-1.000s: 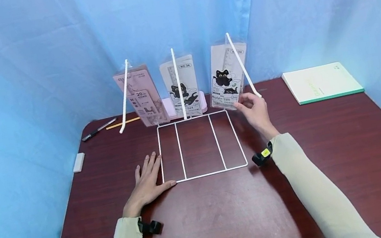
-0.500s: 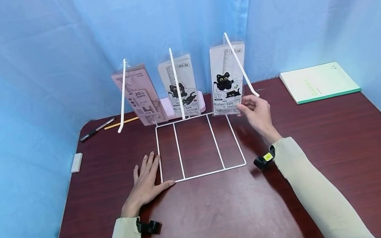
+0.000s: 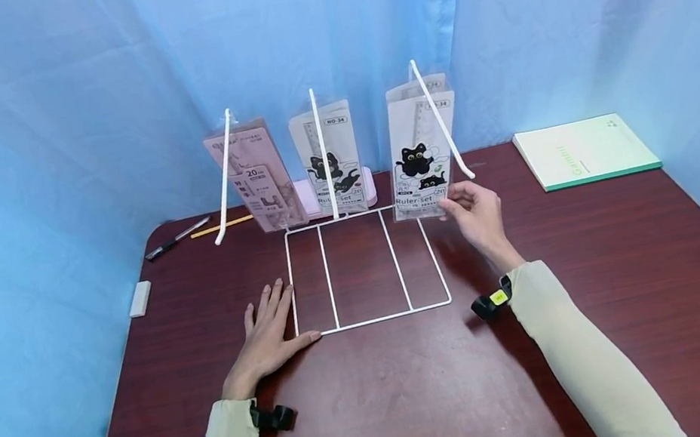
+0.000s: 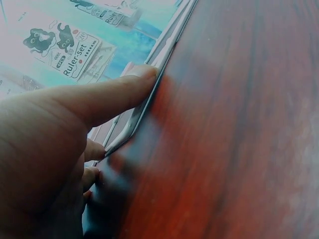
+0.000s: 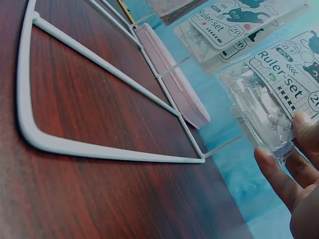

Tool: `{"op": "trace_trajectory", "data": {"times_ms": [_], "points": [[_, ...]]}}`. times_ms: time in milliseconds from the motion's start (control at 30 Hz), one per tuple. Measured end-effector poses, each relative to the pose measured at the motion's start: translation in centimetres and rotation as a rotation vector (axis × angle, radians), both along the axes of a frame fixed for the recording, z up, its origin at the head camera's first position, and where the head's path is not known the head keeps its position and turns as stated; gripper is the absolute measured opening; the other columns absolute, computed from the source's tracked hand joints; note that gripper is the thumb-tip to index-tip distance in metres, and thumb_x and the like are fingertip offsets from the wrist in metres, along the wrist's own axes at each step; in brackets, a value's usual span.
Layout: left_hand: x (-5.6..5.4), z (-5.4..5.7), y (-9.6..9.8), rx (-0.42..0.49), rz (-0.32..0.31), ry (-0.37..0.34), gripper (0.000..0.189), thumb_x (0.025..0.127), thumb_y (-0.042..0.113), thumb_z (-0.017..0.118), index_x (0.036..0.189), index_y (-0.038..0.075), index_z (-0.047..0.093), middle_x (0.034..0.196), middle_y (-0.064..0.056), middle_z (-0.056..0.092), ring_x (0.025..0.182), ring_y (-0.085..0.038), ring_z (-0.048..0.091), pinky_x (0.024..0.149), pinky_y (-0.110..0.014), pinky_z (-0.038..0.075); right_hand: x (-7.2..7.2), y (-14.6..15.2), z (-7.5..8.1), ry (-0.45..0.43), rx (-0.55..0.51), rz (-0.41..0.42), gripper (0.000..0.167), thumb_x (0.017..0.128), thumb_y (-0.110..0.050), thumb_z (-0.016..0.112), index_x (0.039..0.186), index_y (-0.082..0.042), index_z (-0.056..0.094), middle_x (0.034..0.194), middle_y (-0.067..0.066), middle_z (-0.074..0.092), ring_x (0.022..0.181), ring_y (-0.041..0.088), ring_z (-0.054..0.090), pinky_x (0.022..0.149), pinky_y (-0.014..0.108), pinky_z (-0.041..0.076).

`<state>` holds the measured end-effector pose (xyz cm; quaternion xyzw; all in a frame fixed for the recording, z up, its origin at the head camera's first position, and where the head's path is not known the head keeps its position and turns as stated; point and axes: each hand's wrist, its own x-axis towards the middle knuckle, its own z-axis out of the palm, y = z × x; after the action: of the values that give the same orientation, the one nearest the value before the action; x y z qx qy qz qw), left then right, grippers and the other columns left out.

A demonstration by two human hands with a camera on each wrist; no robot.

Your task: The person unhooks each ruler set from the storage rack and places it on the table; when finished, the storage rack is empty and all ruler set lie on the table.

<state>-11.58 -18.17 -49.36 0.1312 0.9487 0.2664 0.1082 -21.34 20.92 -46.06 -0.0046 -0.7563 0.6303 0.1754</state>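
Observation:
A white wire display rack (image 3: 373, 320) stands on the table, its three prongs angled toward me. My right hand (image 3: 479, 217) pinches the lower right corner of a cat-printed ruler set pack (image 3: 415, 177) between thumb and fingers. That pack is on the right prong, in front of another similar pack (image 3: 395, 94). In the right wrist view clear rulers (image 5: 259, 107) show through its plastic. My left hand (image 3: 267, 346) lies with spread fingers at the rack's front left corner, its thumb (image 4: 114, 94) on the wire. Another ruler set (image 3: 342, 151) hangs on the middle prong, a pink pack (image 3: 255, 180) on the left.
Behind the rack lies a pale purple case (image 3: 369, 186). A pen (image 3: 177, 238), a yellow pencil (image 3: 224, 225) and a white eraser (image 3: 140, 298) are at the left. A green-edged notebook (image 3: 587, 150) lies at the right back. Blue curtains (image 3: 97, 98) surround the table.
My right hand has moved down and toward me, drawing the front ruler set along the right prong and apart from the one behind. The left hand stays on the rack.

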Motion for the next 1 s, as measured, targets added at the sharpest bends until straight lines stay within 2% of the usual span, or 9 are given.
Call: {"op": "trace_trajectory", "data": {"times_ms": [333, 700, 1000], "points": [[-0.1, 0.0, -0.1, -0.014, 0.001, 0.008, 0.102, 0.086, 0.055, 0.07, 0.162, 0.011, 0.018, 0.171, -0.013, 0.007, 0.159, -0.036, 0.001, 0.122, -0.066, -0.002, 0.9, 0.3, -0.1, 0.025, -0.009, 0.021, 0.019, 0.087, 0.005, 0.072, 0.097, 0.018, 0.064, 0.071, -0.022, 0.065, 0.058, -0.001, 0.066, 0.061, 0.028, 0.06], [-0.1, -0.1, 0.0, 0.0, -0.003, 0.002, 0.102, 0.086, 0.055, 0.07, 0.162, 0.011, 0.017, 0.171, -0.013, 0.007, 0.159, -0.036, 0.0, 0.122, -0.066, -0.003, 2.2, 0.7, -0.3, 0.063, -0.004, 0.03, 0.017, 0.086, 0.008, 0.072, 0.094, 0.02, 0.064, 0.072, -0.021, 0.067, 0.058, -0.001, 0.066, 0.059, 0.021, 0.058], [-0.1, -0.2, 0.0, -0.002, 0.003, 0.003, 0.103, 0.086, 0.055, 0.07, 0.162, 0.011, 0.015, 0.171, -0.013, 0.006, 0.159, -0.036, 0.0, 0.122, -0.066, -0.002, 3.0, 0.8, -0.3, 0.084, -0.006, 0.044, 0.016, 0.085, 0.01, 0.071, 0.093, 0.021, 0.063, 0.071, -0.02, 0.067, 0.059, -0.002, 0.066, 0.059, 0.023, 0.058]]}}
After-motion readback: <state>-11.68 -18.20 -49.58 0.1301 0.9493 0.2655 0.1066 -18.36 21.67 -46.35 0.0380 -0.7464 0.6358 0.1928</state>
